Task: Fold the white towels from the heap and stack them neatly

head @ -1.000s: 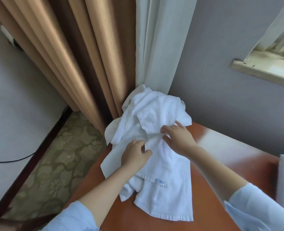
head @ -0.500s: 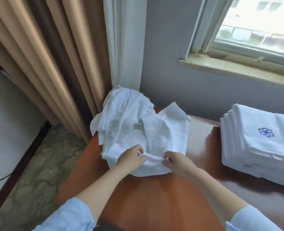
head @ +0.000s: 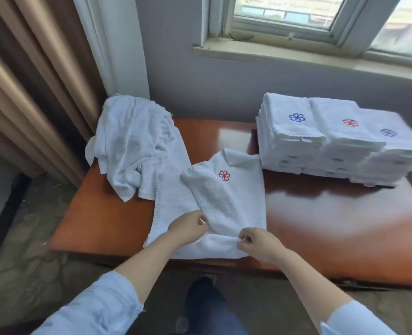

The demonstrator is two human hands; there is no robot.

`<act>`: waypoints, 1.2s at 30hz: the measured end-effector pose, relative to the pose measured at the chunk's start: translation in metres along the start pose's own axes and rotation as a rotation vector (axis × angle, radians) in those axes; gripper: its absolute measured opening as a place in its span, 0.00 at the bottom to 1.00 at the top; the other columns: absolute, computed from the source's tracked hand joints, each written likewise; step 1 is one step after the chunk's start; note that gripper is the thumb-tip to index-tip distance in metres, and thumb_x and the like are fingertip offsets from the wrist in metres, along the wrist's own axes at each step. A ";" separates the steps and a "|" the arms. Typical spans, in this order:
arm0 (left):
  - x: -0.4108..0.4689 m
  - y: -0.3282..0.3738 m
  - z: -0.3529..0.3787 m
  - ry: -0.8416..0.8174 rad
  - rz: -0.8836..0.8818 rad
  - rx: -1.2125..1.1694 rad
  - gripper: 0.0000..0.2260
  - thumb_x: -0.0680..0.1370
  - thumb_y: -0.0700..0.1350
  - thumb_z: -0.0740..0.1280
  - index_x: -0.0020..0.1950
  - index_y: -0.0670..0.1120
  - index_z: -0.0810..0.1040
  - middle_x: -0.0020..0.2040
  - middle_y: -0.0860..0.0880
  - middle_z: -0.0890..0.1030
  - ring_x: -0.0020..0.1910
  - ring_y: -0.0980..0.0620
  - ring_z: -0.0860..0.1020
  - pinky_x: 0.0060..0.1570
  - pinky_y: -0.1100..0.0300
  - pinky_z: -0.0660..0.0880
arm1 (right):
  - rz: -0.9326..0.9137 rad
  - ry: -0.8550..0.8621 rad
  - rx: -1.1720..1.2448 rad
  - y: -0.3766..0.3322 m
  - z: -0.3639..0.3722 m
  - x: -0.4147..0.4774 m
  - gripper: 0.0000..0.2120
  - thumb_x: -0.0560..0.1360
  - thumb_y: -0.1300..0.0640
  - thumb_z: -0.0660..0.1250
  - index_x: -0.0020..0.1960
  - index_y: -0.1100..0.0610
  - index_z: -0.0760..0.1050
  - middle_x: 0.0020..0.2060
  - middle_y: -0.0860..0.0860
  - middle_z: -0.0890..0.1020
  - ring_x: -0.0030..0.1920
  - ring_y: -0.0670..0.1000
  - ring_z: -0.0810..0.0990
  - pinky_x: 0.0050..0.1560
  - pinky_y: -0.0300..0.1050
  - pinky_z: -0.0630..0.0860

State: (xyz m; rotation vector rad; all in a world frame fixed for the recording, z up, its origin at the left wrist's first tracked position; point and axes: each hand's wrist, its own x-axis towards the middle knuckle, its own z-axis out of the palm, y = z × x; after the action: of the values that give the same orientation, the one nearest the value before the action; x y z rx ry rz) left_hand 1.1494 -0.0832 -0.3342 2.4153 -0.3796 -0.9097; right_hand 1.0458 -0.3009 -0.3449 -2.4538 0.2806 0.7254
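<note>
Towel (head: 226,201), red emblem: near edge of table (head: 333,223), pinched by left hand (head: 188,227) and right hand (head: 258,243). Heap (head: 134,146): far left corner. Stacks (head: 333,141): far right.

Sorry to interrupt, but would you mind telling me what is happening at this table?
A person is folding white towels. Both hands, left hand and right hand, pinch the near edge of a towel with a red emblem spread on the table. An unfolded heap lies left; folded stacks sit right.

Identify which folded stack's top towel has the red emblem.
The middle stack: red emblem on top; the stacks either side show blue ones.
</note>
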 end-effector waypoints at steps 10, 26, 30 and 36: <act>0.056 0.020 -0.011 0.125 -0.202 -0.191 0.34 0.78 0.52 0.65 0.79 0.48 0.54 0.77 0.45 0.61 0.71 0.43 0.68 0.62 0.51 0.70 | 0.015 0.099 0.197 -0.004 -0.054 0.048 0.09 0.75 0.52 0.63 0.54 0.45 0.76 0.47 0.44 0.81 0.48 0.48 0.79 0.51 0.47 0.77; 0.157 0.046 -0.038 0.422 -0.270 -0.072 0.28 0.77 0.54 0.68 0.75 0.48 0.67 0.70 0.47 0.73 0.71 0.46 0.67 0.65 0.51 0.69 | -0.007 -0.105 0.348 0.006 -0.096 0.175 0.24 0.74 0.62 0.65 0.68 0.68 0.65 0.44 0.53 0.72 0.42 0.51 0.71 0.43 0.49 0.70; 0.154 0.052 -0.034 0.424 -0.358 -0.087 0.27 0.78 0.55 0.67 0.75 0.48 0.68 0.68 0.48 0.75 0.68 0.46 0.70 0.63 0.51 0.70 | -0.048 -0.153 0.389 0.007 -0.099 0.175 0.24 0.75 0.62 0.64 0.69 0.67 0.66 0.43 0.54 0.71 0.43 0.51 0.70 0.44 0.47 0.67; 0.134 0.067 -0.038 0.286 -0.436 -0.269 0.10 0.75 0.47 0.66 0.51 0.42 0.76 0.45 0.47 0.77 0.44 0.46 0.77 0.42 0.57 0.69 | -0.012 -0.252 0.472 0.004 -0.103 0.154 0.31 0.80 0.55 0.63 0.79 0.55 0.55 0.69 0.53 0.69 0.66 0.51 0.70 0.61 0.42 0.66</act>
State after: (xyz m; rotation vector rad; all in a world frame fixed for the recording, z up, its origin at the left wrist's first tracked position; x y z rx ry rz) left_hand 1.2686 -0.1813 -0.3435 2.3622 0.3666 -0.7146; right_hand 1.2180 -0.3690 -0.3603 -1.8982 0.2991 0.8437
